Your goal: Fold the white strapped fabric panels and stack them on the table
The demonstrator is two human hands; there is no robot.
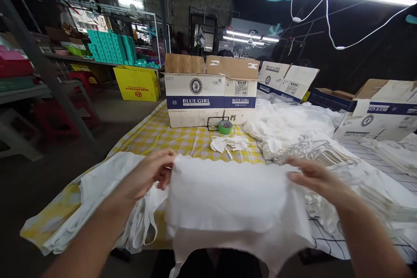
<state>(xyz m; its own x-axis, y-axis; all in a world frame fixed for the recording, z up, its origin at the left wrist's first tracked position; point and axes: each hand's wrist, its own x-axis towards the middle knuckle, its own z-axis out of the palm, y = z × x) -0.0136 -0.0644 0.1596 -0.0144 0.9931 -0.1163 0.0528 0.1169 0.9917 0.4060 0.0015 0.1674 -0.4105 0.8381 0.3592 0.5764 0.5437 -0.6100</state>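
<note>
A white sleeveless top is stretched out in front of me, its wavy hem up and its scooped edge and straps hanging down. My left hand pinches its upper left corner, fingers curled. On the opposite corner, my right hand has the edge between thumb and fingers, somewhat blurred. Beside my left forearm lies a stack of white garments, with loose straps draping near it. A larger heap of white garments lies by my right hand.
Beyond the top, white fabric scraps and a roll of green tape lie on the yellow checked cloth. A Blue Girl carton stands behind them. Another open carton is at the right. A metal post rises at the left.
</note>
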